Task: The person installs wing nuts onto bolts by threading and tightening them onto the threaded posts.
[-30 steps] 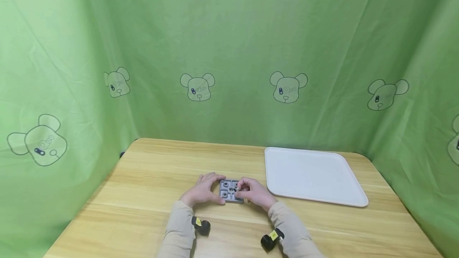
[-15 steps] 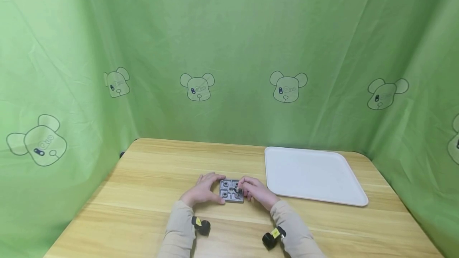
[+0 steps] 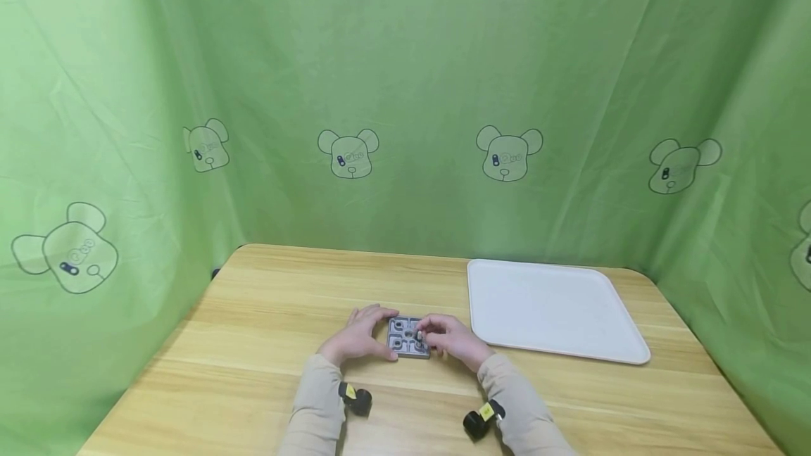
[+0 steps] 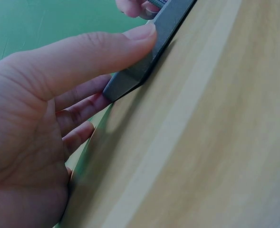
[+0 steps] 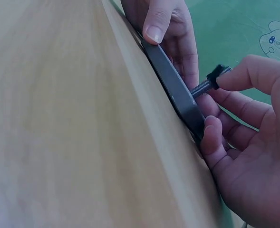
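Note:
A small grey square plate [image 3: 409,347] with recessed sections and holes lies on the table between the hands. My left hand [image 3: 357,338] grips its left side, thumb at the near corner and fingers at the far one. A threaded bolt [image 5: 201,89] stands up from the plate on its right half. Close to the bolt's upper end sits a dark nut [image 5: 215,77], which my right hand [image 3: 457,342] pinches. The little finger of that hand is curled beside the plate's edge in the right wrist view. The bolt's lower end is hidden by the plate.
A white tray [image 3: 557,308] lies at the back right of the wooden table [image 3: 285,294], a little beyond the right hand. Green curtains [image 3: 412,217] with bear-head drawings hang around the back and sides.
The right fingers have shifted at the bolt: they drew back to the right, then came in again around its top. The left hand and plate have stayed in place.

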A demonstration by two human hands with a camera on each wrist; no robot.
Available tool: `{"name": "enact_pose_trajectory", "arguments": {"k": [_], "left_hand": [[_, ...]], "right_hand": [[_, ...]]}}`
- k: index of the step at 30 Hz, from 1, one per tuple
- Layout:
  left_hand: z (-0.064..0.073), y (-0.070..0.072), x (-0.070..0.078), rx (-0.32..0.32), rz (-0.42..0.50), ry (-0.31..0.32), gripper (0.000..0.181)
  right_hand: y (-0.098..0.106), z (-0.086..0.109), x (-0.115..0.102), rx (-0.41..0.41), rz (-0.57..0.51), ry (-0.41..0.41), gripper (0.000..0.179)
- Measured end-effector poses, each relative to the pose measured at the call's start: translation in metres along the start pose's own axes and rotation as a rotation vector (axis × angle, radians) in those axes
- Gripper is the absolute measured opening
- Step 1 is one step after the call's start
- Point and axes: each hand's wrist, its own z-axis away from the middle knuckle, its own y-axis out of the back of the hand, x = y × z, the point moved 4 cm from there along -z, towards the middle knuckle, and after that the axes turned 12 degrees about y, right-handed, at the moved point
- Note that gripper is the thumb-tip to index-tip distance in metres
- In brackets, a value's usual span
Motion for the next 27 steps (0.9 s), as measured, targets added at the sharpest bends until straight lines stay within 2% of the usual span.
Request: {"name": "enact_pose_trajectory", "arguments": {"k": [6,15,27], "left_hand": [[-0.0007,-0.0003,-0.0004,-0.001,0.007,-0.002,0.088],[-0.0012,-0.0008,-0.0014,-0.002,-0.006,0.005,0.087],[-0.0006,-0.0011,-0.0016,-0.008,-0.007,0.011,0.088]], "right_hand": [[-0.0004,0.0005,0.0000,-0.016,0.001,0.006,0.028],[-0.0005,0.0001,0.0023,-0.002,0.037,-0.006,0.023],[-0.0020,0.0004,0.0001,0.020,0.046,-0.024,0.025]]}}
